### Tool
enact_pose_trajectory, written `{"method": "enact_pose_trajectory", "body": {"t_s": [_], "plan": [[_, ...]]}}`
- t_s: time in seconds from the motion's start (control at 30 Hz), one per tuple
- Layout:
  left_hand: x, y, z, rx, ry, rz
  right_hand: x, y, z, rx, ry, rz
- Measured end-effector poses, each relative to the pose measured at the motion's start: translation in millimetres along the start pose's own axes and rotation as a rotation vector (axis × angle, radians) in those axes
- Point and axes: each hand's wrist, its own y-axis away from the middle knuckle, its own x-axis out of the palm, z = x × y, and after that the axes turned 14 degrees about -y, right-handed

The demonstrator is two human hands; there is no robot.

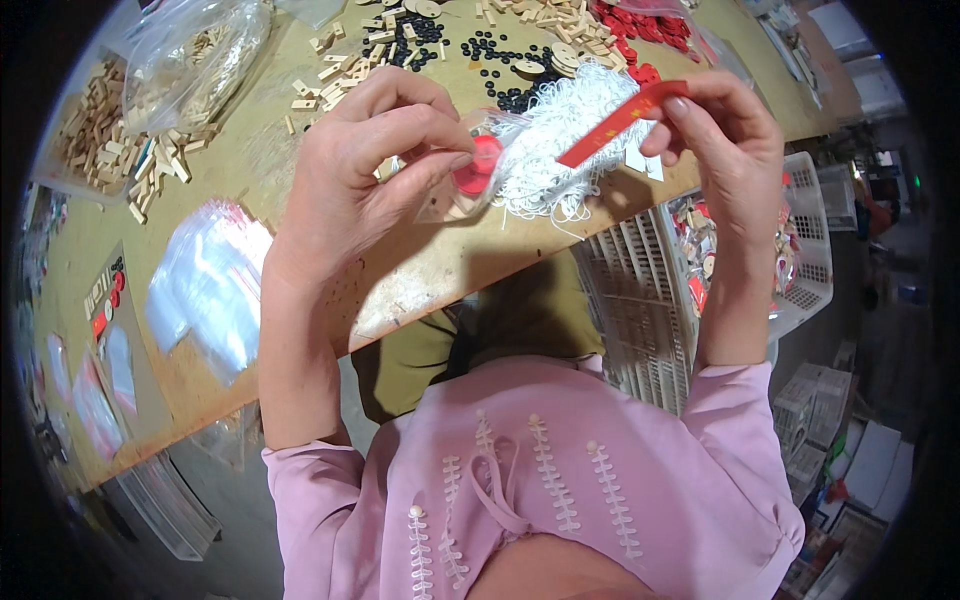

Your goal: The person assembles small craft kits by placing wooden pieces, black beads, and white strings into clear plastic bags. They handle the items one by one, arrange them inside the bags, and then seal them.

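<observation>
Above the front edge of the table, my left hand [370, 165] is closed, thumb and fingers pinching a small clear plastic bag [508, 128]. A red round piece [478, 165] shows through the plastic beside my fingertips. My right hand [728, 140] grips a flat red strip [612, 132] with yellow marks between thumb and fingers. The strip slants down to the left, its free end apart from the bag. Behind both lies a tangled heap of white string [575, 140].
Loose wooden blocks [325, 95], small black rings [485, 50] and red pieces [650, 28] cover the far table. Flat clear bags [215, 285] lie at left, near a board with sample parts [110, 300]. A white basket [810, 235] of filled bags stands at right.
</observation>
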Motion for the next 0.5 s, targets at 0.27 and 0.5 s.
{"method": "enact_pose_trajectory", "body": {"t_s": [0.27,0.5], "plan": [[3.2,-2.5,0.2,0.087,0.022,-0.029,31.5,-28.8,-16.3,-0.04,-0.096,0.067],[3.0,-2.8,-0.2,0.128,-0.014,-0.068,28.6,-30.5,-13.9,0.216,0.027,0.167]]}}
